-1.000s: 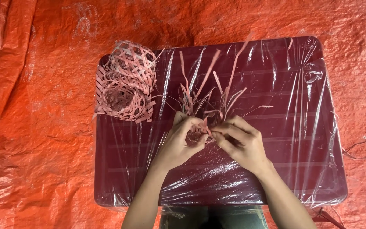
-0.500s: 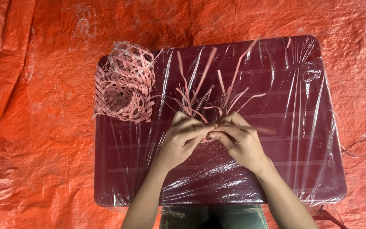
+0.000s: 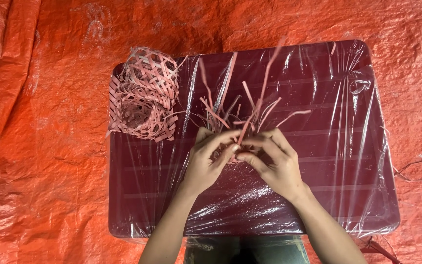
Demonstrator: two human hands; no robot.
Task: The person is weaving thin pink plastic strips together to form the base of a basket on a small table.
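Both hands meet over the middle of a dark red table (image 3: pixel 348 195) wrapped in clear plastic film. My left hand (image 3: pixel 208 159) and my right hand (image 3: pixel 272 159) pinch a small woven piece of pink strips (image 3: pixel 242 120), whose loose ends fan upward and away from my fingers. The woven core is mostly hidden between my fingers. One long strip sticks up toward the table's far edge, blurred.
Two finished pink woven baskets (image 3: pixel 145 95) lie stacked at the table's far left corner, with loose strips trailing beside them. An orange tarpaulin (image 3: pixel 45 146) covers the ground all around the table. A thin stray strand lies on the tarpaulin at the right.
My hands have shifted the woven piece slightly and my fingers have closed tighter over it. The long loose strips have swung, one now pointing up and right.
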